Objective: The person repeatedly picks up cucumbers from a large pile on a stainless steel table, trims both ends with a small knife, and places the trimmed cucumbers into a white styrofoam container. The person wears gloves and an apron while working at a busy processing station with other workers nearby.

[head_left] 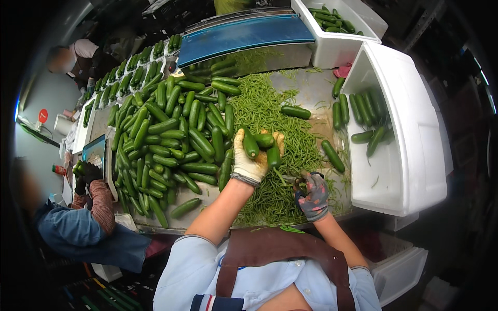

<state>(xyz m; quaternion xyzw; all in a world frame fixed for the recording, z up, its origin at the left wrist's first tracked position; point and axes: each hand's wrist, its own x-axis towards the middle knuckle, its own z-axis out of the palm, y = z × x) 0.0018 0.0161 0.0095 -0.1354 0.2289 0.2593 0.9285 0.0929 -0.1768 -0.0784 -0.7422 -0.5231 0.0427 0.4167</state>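
Observation:
My left hand [251, 160], in a cream work glove with yellowed fingertips, is closed around several cucumbers [273, 155], which lie bunched in the palm and fingers. To its right, my right hand [313, 197] wears a grey patterned glove with dark fingers. It is closed on what looks like a small pair of scissors [288, 179], mostly hidden by the fingers, with the tip toward the held cucumbers. Under both hands spreads a thick layer of thin green stem clippings [254, 111]. A large heap of cucumbers [171, 129] lies left of my left hand.
Right of the table, a white foam box [399, 176] lies tipped open toward me with several cucumbers inside. Another foam box [340, 44] with cucumbers stands at the back, beside a blue-topped metal unit [246, 39]. Two people work at left near trays of cucumbers [124, 83].

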